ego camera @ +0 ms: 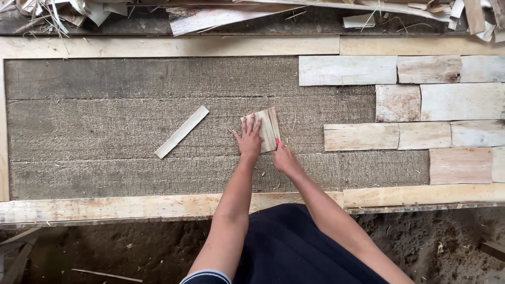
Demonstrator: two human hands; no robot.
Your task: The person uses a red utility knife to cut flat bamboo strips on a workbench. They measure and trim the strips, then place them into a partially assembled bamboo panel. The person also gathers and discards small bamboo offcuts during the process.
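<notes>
Pressing down with fingers spread flat, the left hand [249, 138] is holding one small wood piece [269, 126] on the big grey mat [105, 131]. Right of the hands, ten flat wood tiles [360, 137] are lying in four rows. Left of the hands, one thin strip [181, 132] is lying alone. The right hand [285, 159] is squeezing tight on one little red tool [277, 141] at the piece's near edge. It looks like trimming, which is calling for a steady press.

Left hand [249, 138] lies flat, fingers [252, 123] spread forward; right hand [284, 159] is curled closed beside it, both arms outstretched.
</notes>
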